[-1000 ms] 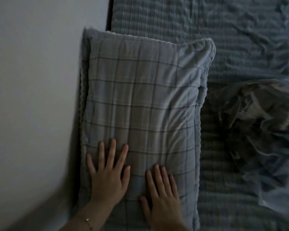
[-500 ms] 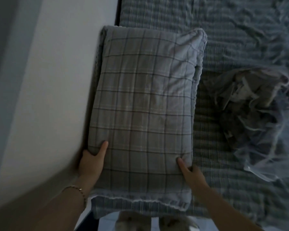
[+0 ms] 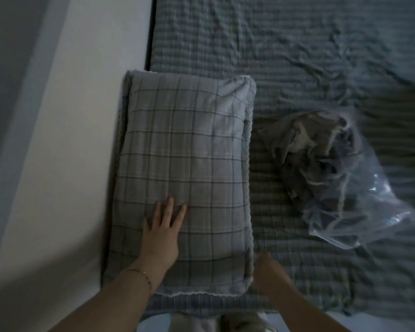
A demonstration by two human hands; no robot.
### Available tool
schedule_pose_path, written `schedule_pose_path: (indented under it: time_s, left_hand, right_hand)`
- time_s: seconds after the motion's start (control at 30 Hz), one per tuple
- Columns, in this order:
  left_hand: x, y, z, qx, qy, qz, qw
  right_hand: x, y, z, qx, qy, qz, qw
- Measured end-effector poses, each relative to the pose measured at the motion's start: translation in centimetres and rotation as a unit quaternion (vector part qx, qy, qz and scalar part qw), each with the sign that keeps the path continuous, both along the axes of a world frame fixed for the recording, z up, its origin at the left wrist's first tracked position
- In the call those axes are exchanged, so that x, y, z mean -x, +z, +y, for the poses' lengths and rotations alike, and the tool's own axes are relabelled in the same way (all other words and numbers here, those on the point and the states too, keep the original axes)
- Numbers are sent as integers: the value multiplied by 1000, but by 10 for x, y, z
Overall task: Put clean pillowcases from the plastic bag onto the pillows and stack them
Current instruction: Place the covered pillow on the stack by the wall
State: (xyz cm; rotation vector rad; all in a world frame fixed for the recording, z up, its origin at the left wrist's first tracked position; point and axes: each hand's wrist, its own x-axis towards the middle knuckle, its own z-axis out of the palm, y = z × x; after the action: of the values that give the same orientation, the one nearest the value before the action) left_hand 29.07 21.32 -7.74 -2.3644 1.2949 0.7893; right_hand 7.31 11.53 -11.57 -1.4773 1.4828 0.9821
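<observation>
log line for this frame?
left hand: flat on pillow | right hand: at its near-right corner, grip blurred | plastic bag: beside pillow

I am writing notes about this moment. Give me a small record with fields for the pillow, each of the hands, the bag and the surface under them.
pillow: lies flat on the bed, inside a checked pillowcase
left hand: fingers straight, resting on the near part of the pillow; bracelet on the wrist
right hand: at the pillow's near right corner, too blurred to tell its grip
plastic bag: clear, right of the pillow and apart from it, holds crumpled cloth
surface: striped, wrinkled bed sheet
</observation>
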Motion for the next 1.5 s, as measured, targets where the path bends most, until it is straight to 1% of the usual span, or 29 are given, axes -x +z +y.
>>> schedule_pose_path:
  time_s: [0.07,0.1,0.17,0.27,0.33,0.43,0.5,0.53,0.57,0.63,0.67,0.73,0.8,0.83,0.87,0.93,0.97,1.03,1.07,1.13,1.17,1.2,1.23,1.27,1.3,1.37,1.4,1.47,1.5]
  left_hand:
    - [8,3,-22,-159,24,-18,987]
    - [9,9,-36,-204,36,-15,978]
    - [22,30,-68,-222,34,59,973]
    - [58,57,-104,-169,-25,169,971]
    - [92,71,-122,-73,-83,202,973]
    - [159,84,-150,80,-189,167,964]
    - [198,84,-168,147,-234,98,956]
    - [212,78,-177,168,-220,68,959]
    - [227,74,-191,189,-177,53,964]
    - [257,58,-220,201,-63,72,975]
    - [265,55,-235,214,-3,84,973]
    - [281,55,-265,239,137,132,952]
    - [287,54,-289,268,236,174,918]
    - [286,57,-297,279,263,198,902]
    - [282,61,-302,289,283,223,887]
    - [274,71,-307,293,288,269,871]
    - [272,74,-310,293,284,287,867]
    - [269,80,-308,293,281,342,847]
    - [267,81,-305,291,255,353,852]
    - [263,80,-295,308,156,309,886]
    - [259,80,-292,306,109,270,906]
    - [254,79,-287,298,49,227,926]
    - [251,78,-285,267,-9,187,945]
    - [249,75,-284,249,-37,164,954]
    - [248,80,-287,213,-32,155,964]
    - [243,98,-299,241,-41,132,961]
    - [239,108,-306,274,-38,118,954]
    - [224,128,-321,306,-37,118,944]
    - [217,140,-329,314,-37,125,940]
  right_hand:
    - [8,19,-3,5,9,-66,998]
    - [12,30,-8,5,12,-78,997]
    - [33,66,-18,1,-15,-82,996]
    - [70,102,-42,29,-61,-81,994]
    - [100,117,-61,51,-104,-69,991]
    - [158,127,-92,81,-157,-58,982]
    - [190,124,-114,95,-193,-66,974]
    - [201,123,-123,103,-195,-71,973]
    - [214,120,-134,108,-188,-73,973]
    - [237,109,-156,131,-172,-91,972]
    - [242,106,-163,135,-161,-107,972]
    - [247,99,-177,142,-147,-158,966]
    - [242,88,-192,133,-124,-205,962]
    - [233,83,-197,123,-105,-226,960]
    - [220,78,-200,122,-86,-241,959]
    - [195,64,-203,132,-43,-254,957]
    - [183,52,-205,122,-33,-247,961]
    - [165,36,-210,101,-38,-204,973]
    - [159,28,-214,99,-49,-187,976]
    - [155,23,-219,126,-71,-174,974]
    - [155,24,-221,151,-79,-194,966]
    - [156,31,-222,171,-84,-240,952]
    - [159,41,-222,183,-92,-302,931]
    - [163,57,-222,186,-111,-359,908]
    - [167,78,-225,180,-144,-399,888]
    - [173,124,-243,159,-218,-451,851]
    - [175,148,-255,157,-239,-467,837]
    - [177,204,-279,164,-235,-510,811]
    - [179,235,-288,168,-230,-542,790]
